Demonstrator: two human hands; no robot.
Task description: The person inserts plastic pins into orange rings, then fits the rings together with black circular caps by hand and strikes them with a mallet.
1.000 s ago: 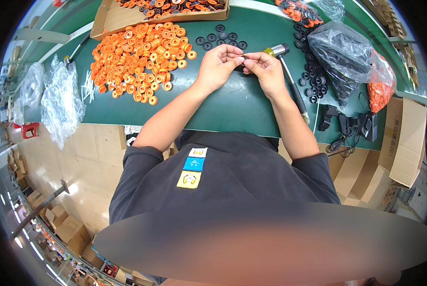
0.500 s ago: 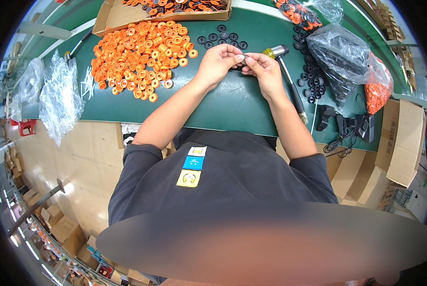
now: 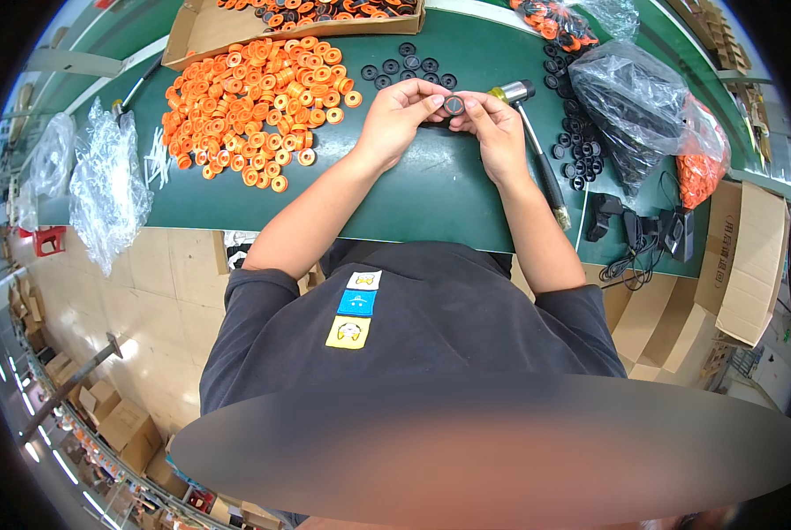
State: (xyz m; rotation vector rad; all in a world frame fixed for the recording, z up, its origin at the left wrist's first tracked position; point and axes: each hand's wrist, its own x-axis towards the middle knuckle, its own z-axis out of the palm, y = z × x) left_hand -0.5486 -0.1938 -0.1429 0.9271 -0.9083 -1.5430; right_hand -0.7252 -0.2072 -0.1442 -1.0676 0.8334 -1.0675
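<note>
Between the fingertips of both hands is a small round black cap point(image 3: 454, 105), its flat face turned up and showing a thin reddish ring. My left hand point(image 3: 399, 119) pinches its left edge, and my right hand point(image 3: 494, 132) pinches its right edge. Just beyond my left fingers lie several loose black round caps point(image 3: 410, 63) on the green table. A hammer point(image 3: 541, 155) with a black and yellow head lies close to my right hand, its handle slanting toward me. To the left spreads a large heap of orange ring-shaped parts point(image 3: 254, 110).
An open cardboard tray point(image 3: 183, 44) of orange and black parts stands at the back. More black caps point(image 3: 581, 150) lie right of the hammer, by a plastic bag point(image 3: 629, 97) of dark parts and black cables point(image 3: 638, 247). Crumpled clear plastic point(image 3: 104, 190) hangs over the left edge.
The black cap has been tilted so its flat face now shows upward; before, it was mostly hidden by my fingers. Both hands stay in nearly the same place.
</note>
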